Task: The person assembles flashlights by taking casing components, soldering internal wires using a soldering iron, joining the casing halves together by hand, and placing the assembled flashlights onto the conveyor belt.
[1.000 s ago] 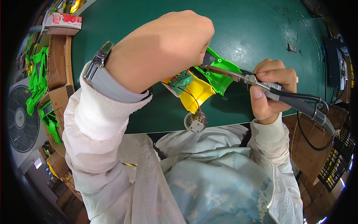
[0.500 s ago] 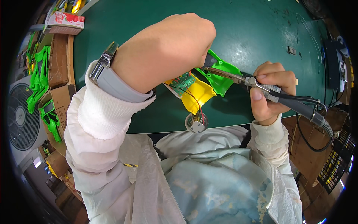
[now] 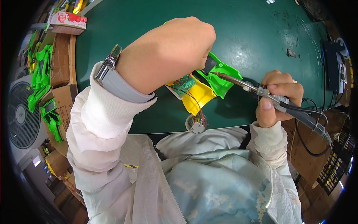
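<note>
My left hand [image 3: 169, 54] is closed over a green and yellow plastic toy shell [image 3: 209, 84] with a small green circuit board [image 3: 183, 83] inside, holding it on the dark green table [image 3: 123, 37]. My right hand [image 3: 278, 95] grips a soldering iron [image 3: 257, 89] whose metal tip reaches left to the board, under my left fingers. Thin red and black wires run from the board to a small round silver speaker [image 3: 196, 124] lying at the table's near edge. The exact spot where the tip touches is hidden by my left hand.
The iron's black cable [image 3: 317, 127] trails off to the right. Cardboard boxes [image 3: 61, 71] with more green plastic parts [image 3: 39, 74] stand at the left, beside a fan [image 3: 20, 115]. A small carton [image 3: 67, 20] lies at the far left corner. Dark equipment [image 3: 333, 59] sits at the right edge.
Both hands have stayed almost still over the toy shell, and the iron's tip remains at the board. Only slight shifts of the hands show.
</note>
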Demonstrator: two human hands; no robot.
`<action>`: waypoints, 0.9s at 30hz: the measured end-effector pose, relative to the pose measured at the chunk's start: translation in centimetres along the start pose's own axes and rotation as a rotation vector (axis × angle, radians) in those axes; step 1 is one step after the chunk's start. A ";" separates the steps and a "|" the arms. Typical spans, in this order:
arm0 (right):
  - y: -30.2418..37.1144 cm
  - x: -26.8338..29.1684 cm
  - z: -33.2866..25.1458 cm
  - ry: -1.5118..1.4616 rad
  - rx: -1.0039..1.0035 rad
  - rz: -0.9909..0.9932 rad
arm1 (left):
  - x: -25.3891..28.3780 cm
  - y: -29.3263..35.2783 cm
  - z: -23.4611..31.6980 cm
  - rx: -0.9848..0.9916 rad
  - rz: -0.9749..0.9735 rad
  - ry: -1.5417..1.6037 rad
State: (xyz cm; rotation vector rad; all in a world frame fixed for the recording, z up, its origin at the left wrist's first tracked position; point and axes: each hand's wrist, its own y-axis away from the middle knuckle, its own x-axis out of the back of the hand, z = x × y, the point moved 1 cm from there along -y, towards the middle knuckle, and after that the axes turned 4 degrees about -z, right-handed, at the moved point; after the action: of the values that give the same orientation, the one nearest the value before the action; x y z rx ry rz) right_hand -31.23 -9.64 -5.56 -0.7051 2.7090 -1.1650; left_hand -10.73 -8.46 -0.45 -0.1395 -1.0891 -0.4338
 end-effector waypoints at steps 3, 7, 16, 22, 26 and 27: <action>0.0 0.4 -0.2 0.010 0.020 0.023 | -0.1 0.1 0.1 0.010 0.019 -0.018; 0.0 0.5 -0.3 0.017 0.021 0.073 | -0.7 0.1 -0.5 -0.032 0.066 -0.025; 0.0 0.7 -0.4 0.004 0.011 0.066 | -0.7 0.4 -0.2 -0.063 0.119 -0.076; 0.0 0.8 -0.5 0.003 0.010 0.075 | -0.7 0.7 0.4 -0.042 0.102 -0.144; 0.2 1.0 -0.4 -0.011 0.011 0.082 | -1.0 1.1 0.7 -0.043 0.114 -0.180; 0.3 1.0 -0.4 -0.014 0.010 0.084 | -1.2 1.1 0.6 -0.035 0.104 -0.156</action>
State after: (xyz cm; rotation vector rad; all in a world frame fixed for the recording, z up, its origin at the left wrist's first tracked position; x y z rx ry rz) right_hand -32.34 -9.68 -5.42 -0.5892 2.6907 -1.1493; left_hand -11.26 -6.92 -1.13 -0.2633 -1.2222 -0.3523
